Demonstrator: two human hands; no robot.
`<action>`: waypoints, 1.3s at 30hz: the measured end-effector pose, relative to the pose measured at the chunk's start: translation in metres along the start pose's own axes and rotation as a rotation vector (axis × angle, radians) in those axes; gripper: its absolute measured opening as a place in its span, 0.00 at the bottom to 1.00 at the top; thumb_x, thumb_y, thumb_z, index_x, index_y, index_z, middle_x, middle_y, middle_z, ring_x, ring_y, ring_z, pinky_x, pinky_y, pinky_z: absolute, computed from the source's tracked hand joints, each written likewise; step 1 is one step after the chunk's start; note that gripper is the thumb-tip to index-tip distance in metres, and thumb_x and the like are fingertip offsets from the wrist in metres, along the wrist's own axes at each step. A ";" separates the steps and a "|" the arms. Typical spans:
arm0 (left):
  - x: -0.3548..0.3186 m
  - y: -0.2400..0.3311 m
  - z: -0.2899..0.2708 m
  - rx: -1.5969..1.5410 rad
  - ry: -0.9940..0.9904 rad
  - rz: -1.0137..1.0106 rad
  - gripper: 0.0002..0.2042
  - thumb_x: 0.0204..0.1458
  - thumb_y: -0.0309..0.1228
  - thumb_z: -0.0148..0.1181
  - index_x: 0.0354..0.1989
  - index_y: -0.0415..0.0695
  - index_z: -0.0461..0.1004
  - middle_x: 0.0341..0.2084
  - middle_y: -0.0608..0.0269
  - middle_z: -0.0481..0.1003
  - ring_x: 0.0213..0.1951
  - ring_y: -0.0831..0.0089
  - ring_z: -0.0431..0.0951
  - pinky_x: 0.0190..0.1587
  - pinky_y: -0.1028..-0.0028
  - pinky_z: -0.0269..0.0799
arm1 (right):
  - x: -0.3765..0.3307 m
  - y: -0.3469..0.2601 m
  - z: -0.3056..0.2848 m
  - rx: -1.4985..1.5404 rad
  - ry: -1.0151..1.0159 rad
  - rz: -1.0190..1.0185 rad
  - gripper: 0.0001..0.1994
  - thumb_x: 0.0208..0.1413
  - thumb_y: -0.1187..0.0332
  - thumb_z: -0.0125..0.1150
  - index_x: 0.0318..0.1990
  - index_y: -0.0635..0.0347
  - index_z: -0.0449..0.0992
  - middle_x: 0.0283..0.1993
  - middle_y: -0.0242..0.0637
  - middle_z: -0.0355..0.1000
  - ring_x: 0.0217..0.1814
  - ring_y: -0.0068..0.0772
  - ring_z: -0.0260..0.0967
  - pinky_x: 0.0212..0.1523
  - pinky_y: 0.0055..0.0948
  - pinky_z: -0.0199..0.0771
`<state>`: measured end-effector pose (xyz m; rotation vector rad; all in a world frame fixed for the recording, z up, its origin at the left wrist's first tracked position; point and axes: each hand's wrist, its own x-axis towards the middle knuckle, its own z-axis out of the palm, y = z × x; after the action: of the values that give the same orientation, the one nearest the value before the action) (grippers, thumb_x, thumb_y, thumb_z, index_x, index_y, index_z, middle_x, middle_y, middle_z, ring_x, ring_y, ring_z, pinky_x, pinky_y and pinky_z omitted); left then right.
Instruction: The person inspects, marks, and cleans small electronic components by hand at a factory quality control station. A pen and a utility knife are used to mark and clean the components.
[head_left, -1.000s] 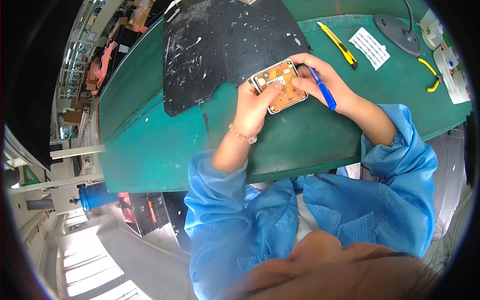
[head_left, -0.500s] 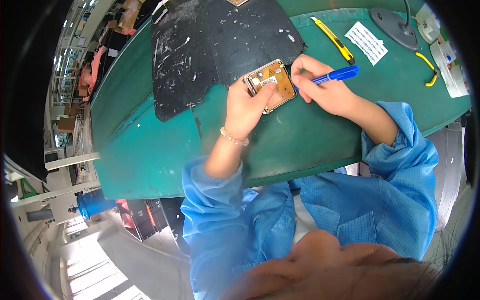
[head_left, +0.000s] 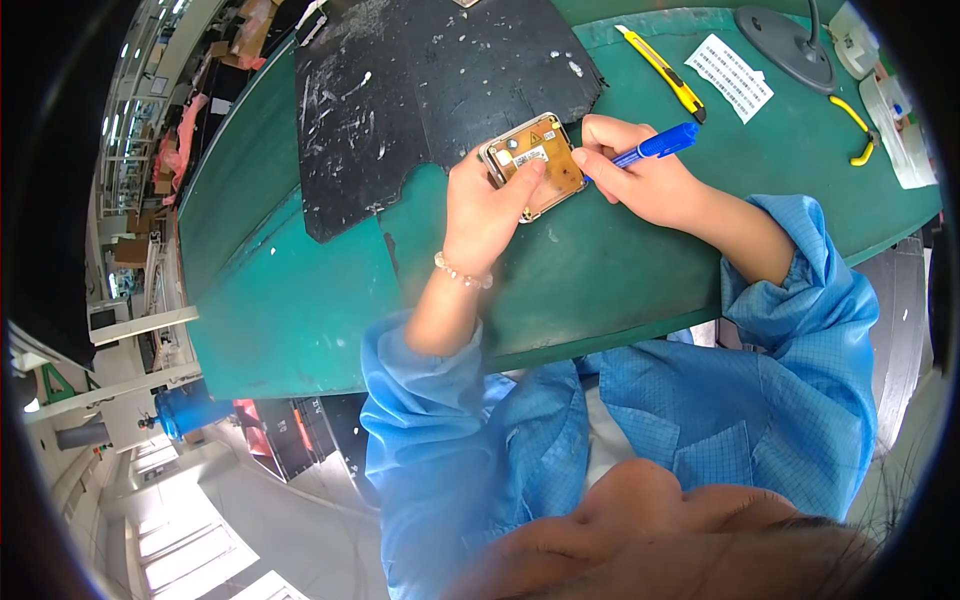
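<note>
A small brown circuit board (head_left: pixel 535 160) in a pale frame lies at the edge of a black mat (head_left: pixel 420 90) on the green table (head_left: pixel 290 290). My left hand (head_left: pixel 490 205) grips the board from its near left side, thumb on top. My right hand (head_left: pixel 635 180) holds a blue pen (head_left: pixel 655 147) with its tip touching the board's right edge. Both forearms wear blue sleeves, and a bead bracelet (head_left: pixel 462 275) sits on my left wrist.
A yellow utility knife (head_left: pixel 662 72) and a printed white paper slip (head_left: pixel 733 76) lie beyond my right hand. A grey round lamp base (head_left: pixel 790 40), a yellow hook-shaped tool (head_left: pixel 858 130) and a clear bag (head_left: pixel 900 135) sit at the far right. The table's near edge runs under my forearms.
The board and both hands sit slightly lower and to the right in the view. The pen has swung from pointing down-right to lying nearly level, tip at the board's right edge.
</note>
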<state>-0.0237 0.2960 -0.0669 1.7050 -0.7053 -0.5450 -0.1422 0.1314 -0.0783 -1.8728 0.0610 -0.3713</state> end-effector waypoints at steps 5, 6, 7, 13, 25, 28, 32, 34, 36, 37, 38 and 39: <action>0.002 -0.003 0.002 0.041 0.004 0.035 0.12 0.51 0.27 0.63 0.41 0.34 0.76 0.31 0.63 0.80 0.33 0.81 0.77 0.35 0.78 0.74 | -0.001 0.005 -0.002 -0.088 0.042 -0.126 0.13 0.63 0.68 0.51 0.26 0.59 0.60 0.16 0.28 0.61 0.17 0.15 0.58 0.19 0.20 0.56; 0.001 -0.001 0.002 0.036 -0.002 0.040 0.12 0.51 0.27 0.63 0.41 0.34 0.76 0.31 0.63 0.80 0.33 0.81 0.77 0.35 0.78 0.74 | -0.002 0.003 -0.003 -0.096 0.048 -0.124 0.13 0.63 0.68 0.51 0.26 0.59 0.60 0.16 0.28 0.61 0.17 0.15 0.58 0.19 0.20 0.56; 0.000 0.003 0.002 0.079 0.002 -0.001 0.12 0.51 0.27 0.64 0.42 0.34 0.76 0.32 0.62 0.79 0.33 0.81 0.77 0.36 0.78 0.74 | -0.003 0.001 -0.004 0.032 0.028 -0.054 0.13 0.64 0.68 0.51 0.26 0.59 0.61 0.17 0.28 0.61 0.18 0.14 0.58 0.20 0.20 0.57; -0.001 0.002 -0.002 0.112 -0.053 -0.048 0.13 0.53 0.27 0.59 0.46 0.34 0.75 0.37 0.61 0.78 0.36 0.77 0.77 0.37 0.76 0.74 | -0.001 0.012 0.000 0.300 0.066 -0.059 0.13 0.64 0.64 0.52 0.28 0.58 0.64 0.23 0.28 0.62 0.23 0.17 0.61 0.23 0.24 0.63; -0.011 0.016 0.002 -0.060 -0.127 -0.074 0.12 0.57 0.26 0.55 0.45 0.31 0.70 0.29 0.58 0.76 0.23 0.78 0.75 0.20 0.81 0.70 | -0.002 0.003 0.002 0.278 0.131 -0.068 0.15 0.61 0.60 0.55 0.26 0.61 0.68 0.19 0.32 0.67 0.21 0.22 0.70 0.22 0.24 0.65; -0.012 0.018 0.011 -0.066 -0.107 -0.104 0.13 0.55 0.29 0.57 0.46 0.34 0.71 0.29 0.60 0.77 0.22 0.77 0.77 0.16 0.81 0.68 | -0.003 0.003 0.002 0.336 0.174 -0.102 0.13 0.62 0.61 0.54 0.30 0.60 0.70 0.23 0.31 0.68 0.24 0.21 0.69 0.24 0.24 0.67; -0.009 0.021 0.017 -0.067 -0.157 -0.109 0.16 0.52 0.32 0.61 0.46 0.35 0.75 0.30 0.62 0.78 0.26 0.78 0.76 0.23 0.78 0.73 | -0.006 0.002 -0.003 0.454 0.256 -0.100 0.09 0.64 0.67 0.51 0.33 0.60 0.70 0.26 0.26 0.66 0.27 0.15 0.66 0.26 0.20 0.66; -0.006 0.021 0.022 -0.104 -0.104 -0.160 0.14 0.51 0.31 0.60 0.43 0.34 0.75 0.27 0.61 0.78 0.24 0.78 0.77 0.21 0.79 0.72 | -0.006 -0.005 -0.008 0.399 0.288 -0.069 0.12 0.65 0.67 0.50 0.27 0.60 0.66 0.21 0.27 0.63 0.22 0.15 0.62 0.22 0.18 0.59; 0.003 0.023 0.027 -0.004 -0.155 -0.209 0.13 0.51 0.29 0.60 0.41 0.34 0.75 0.25 0.61 0.78 0.21 0.78 0.77 0.17 0.80 0.69 | -0.009 0.004 -0.013 0.309 0.278 -0.037 0.13 0.65 0.66 0.51 0.27 0.60 0.63 0.21 0.27 0.63 0.21 0.14 0.61 0.21 0.18 0.57; 0.003 0.022 0.025 0.000 -0.123 -0.230 0.13 0.51 0.29 0.60 0.41 0.34 0.75 0.25 0.61 0.78 0.21 0.78 0.77 0.17 0.80 0.69 | -0.007 0.004 -0.011 0.298 0.250 -0.028 0.13 0.64 0.66 0.51 0.27 0.59 0.63 0.21 0.27 0.64 0.22 0.14 0.61 0.22 0.18 0.57; 0.002 0.021 0.023 -0.034 -0.111 -0.210 0.12 0.51 0.29 0.60 0.41 0.34 0.75 0.24 0.61 0.78 0.20 0.78 0.77 0.16 0.81 0.68 | -0.003 0.005 -0.008 0.282 0.226 -0.019 0.13 0.64 0.66 0.51 0.27 0.59 0.63 0.21 0.27 0.64 0.22 0.13 0.61 0.22 0.17 0.57; 0.000 0.020 0.020 -0.071 -0.104 -0.187 0.12 0.51 0.29 0.60 0.41 0.34 0.75 0.23 0.61 0.77 0.19 0.78 0.77 0.15 0.82 0.67 | 0.000 0.006 -0.004 0.294 0.203 -0.014 0.13 0.64 0.66 0.51 0.27 0.59 0.63 0.21 0.27 0.64 0.22 0.13 0.61 0.22 0.17 0.57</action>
<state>-0.0401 0.2789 -0.0523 1.6948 -0.5959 -0.7845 -0.1421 0.1255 -0.0830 -1.5418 0.1237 -0.5485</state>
